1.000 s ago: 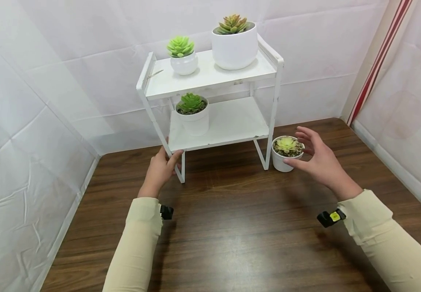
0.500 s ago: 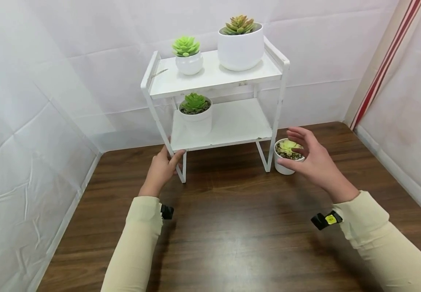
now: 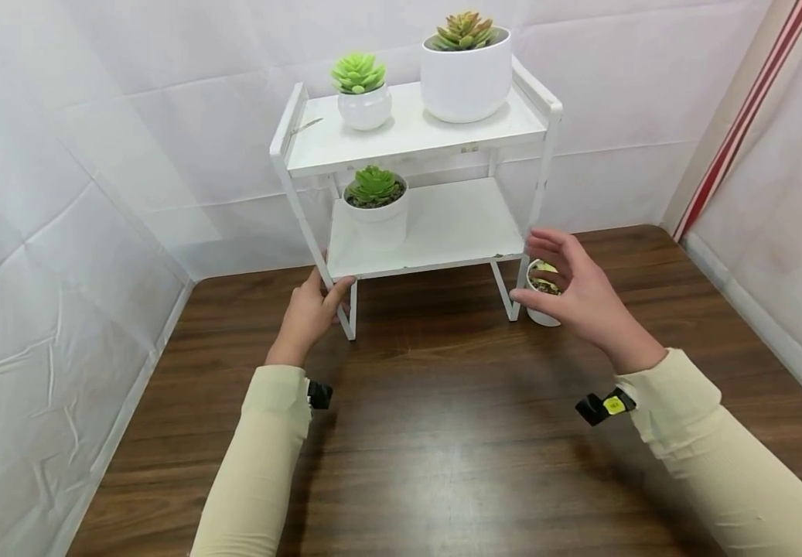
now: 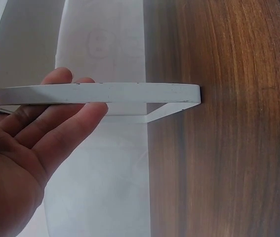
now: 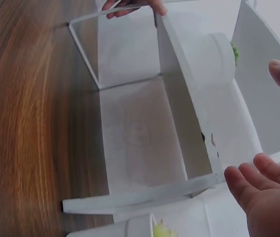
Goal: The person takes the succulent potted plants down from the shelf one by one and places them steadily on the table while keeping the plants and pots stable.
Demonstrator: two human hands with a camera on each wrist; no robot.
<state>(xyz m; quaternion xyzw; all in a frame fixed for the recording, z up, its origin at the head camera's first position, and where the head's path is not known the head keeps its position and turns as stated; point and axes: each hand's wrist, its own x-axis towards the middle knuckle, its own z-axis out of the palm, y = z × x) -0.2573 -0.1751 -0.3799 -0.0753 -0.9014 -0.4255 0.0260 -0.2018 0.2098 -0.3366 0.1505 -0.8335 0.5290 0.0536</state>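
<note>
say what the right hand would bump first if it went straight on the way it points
Most likely the right front post of the white rack, around the level of the lower shelf. The right hand looks near it, but depth is unclear; it may be touching.

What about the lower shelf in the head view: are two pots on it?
No, just one white pot with a green succulent stands on the lower shelf.
</note>
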